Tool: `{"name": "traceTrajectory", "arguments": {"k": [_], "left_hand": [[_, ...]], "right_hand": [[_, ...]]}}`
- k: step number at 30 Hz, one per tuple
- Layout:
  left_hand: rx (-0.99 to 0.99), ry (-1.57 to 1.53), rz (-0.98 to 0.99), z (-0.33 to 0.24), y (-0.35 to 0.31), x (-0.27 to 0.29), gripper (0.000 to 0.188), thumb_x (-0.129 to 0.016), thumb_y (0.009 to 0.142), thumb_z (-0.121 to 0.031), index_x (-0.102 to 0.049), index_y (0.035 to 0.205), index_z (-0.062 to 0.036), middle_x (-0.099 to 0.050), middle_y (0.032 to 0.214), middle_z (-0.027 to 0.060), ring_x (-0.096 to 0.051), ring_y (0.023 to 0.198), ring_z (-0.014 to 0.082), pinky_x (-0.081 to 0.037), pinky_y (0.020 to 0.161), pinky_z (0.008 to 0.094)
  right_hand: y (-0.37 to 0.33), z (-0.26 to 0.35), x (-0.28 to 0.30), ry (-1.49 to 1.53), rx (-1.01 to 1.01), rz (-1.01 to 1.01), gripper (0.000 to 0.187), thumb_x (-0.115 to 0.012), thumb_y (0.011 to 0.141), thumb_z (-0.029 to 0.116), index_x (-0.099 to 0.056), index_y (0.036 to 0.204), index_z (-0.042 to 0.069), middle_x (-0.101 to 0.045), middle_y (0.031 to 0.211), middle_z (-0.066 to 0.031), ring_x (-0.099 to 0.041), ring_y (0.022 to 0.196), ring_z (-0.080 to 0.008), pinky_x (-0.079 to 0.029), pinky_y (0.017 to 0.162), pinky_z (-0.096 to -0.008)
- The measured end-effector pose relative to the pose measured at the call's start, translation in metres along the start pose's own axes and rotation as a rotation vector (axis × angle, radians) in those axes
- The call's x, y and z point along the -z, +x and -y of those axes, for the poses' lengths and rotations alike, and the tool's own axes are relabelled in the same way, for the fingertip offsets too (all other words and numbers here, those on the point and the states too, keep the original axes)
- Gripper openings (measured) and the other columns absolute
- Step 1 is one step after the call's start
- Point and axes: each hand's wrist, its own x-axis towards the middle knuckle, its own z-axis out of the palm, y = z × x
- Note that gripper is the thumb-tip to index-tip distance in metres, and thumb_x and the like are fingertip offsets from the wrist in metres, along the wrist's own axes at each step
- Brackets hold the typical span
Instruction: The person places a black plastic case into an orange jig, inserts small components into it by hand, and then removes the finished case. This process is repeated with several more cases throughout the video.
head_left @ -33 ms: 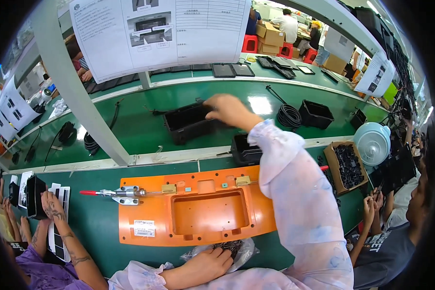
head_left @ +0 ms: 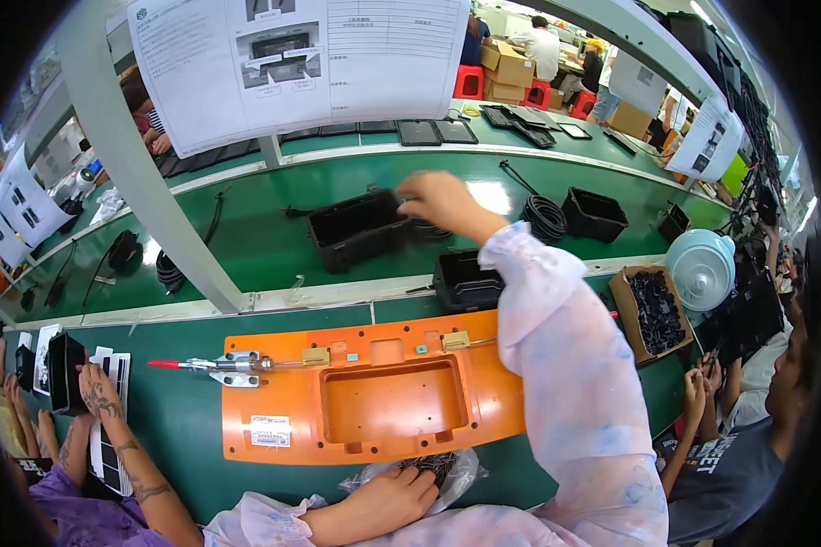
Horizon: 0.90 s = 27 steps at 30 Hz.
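My left hand [head_left: 390, 503] lies palm down, fingers stretched and open, on a clear plastic bag [head_left: 468, 474] of small dark screws [head_left: 438, 465]. Beyond it sits an orange fixture plate [head_left: 283, 397] with a rectangular recess and a red-handled toggle clamp [head_left: 237, 365]. My right arm reaches across the plate to the far green surface. There my right hand [head_left: 442, 202] hovers at the right end of an open black box [head_left: 356, 239], thumb and fingers apart. Its fingertips are somewhat blurred, and I see nothing between them.
Another black box [head_left: 465, 281] stands behind the plate. Farther right are a coiled black cable [head_left: 545, 219], a black box [head_left: 595, 215], a carton of small black parts [head_left: 655, 310] and a translucent tub [head_left: 702, 271]. A grey post [head_left: 146, 164] rises at left. Co-workers sit on both sides.
My right hand has shifted slightly right and away from the black box's rim. The box and my left hand have stayed in place.
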Motion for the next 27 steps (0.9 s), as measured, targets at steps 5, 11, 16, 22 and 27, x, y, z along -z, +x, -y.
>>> {"name": "traceTrajectory", "arguments": {"k": [5, 11, 16, 22, 27], "left_hand": [[-0.004, -0.012, 0.046, 0.002, 0.004, 0.006, 0.016, -0.061, 0.085, -0.013, -0.060, 0.098, -0.0025, -0.060, 0.095, 0.0080, -0.064, 0.086, 0.0216, -0.056, 0.073, 0.0320], [0.005, -0.012, 0.051, 0.004, 0.004, 0.005, 0.017, -0.061, 0.085, -0.013, -0.060, 0.098, -0.0031, -0.061, 0.097, 0.0078, -0.064, 0.086, 0.0222, -0.056, 0.074, 0.0324], [0.005, -0.013, 0.021, 0.002, 0.003, 0.004, 0.018, -0.061, 0.085, -0.012, -0.061, 0.100, -0.0027, -0.060, 0.098, 0.0081, -0.064, 0.088, 0.0225, -0.056, 0.075, 0.0328], [0.013, -0.012, 0.020, 0.004, -0.001, 0.001, 0.019, -0.062, 0.084, -0.013, -0.061, 0.100, -0.0032, -0.059, 0.095, 0.0070, -0.064, 0.087, 0.0221, -0.056, 0.075, 0.0332], [0.005, -0.001, -0.041, 0.006, 0.001, -0.004, 0.017, -0.062, 0.083, -0.013, -0.061, 0.097, -0.0036, -0.059, 0.095, 0.0065, -0.063, 0.085, 0.0213, -0.056, 0.074, 0.0323]], "right_hand": [[-0.058, -0.040, 0.080, 0.226, -0.235, 0.510, 0.034, -0.086, 0.077, 0.023, -0.077, 0.104, 0.003, -0.077, 0.096, -0.0144, -0.073, 0.087, -0.0270, -0.056, 0.080, -0.0379], [-0.111, -0.040, 0.065, 0.017, -0.217, 0.514, 0.032, -0.081, 0.079, 0.010, -0.073, 0.110, 0.002, -0.074, 0.101, -0.0181, -0.069, 0.096, -0.0374, -0.054, 0.087, -0.0431], [-0.114, -0.028, 0.091, -0.106, -0.087, 0.247, 0.035, -0.076, 0.080, 0.005, -0.067, 0.114, 0.008, -0.071, 0.107, -0.0095, -0.062, 0.105, -0.0357, -0.050, 0.094, -0.0436], [-0.097, -0.005, 0.113, -0.178, 0.060, 0.028, 0.034, -0.068, 0.078, -0.005, -0.065, 0.110, 0.005, -0.066, 0.110, -0.0103, -0.060, 0.104, -0.0353, -0.049, 0.097, -0.0452], [-0.083, 0.032, 0.136, 0.011, 0.131, -0.128, 0.043, -0.063, 0.066, -0.018, -0.062, 0.103, 0.004, -0.065, 0.107, -0.0086, -0.062, 0.118, -0.0327, -0.041, 0.114, -0.0510]]}}
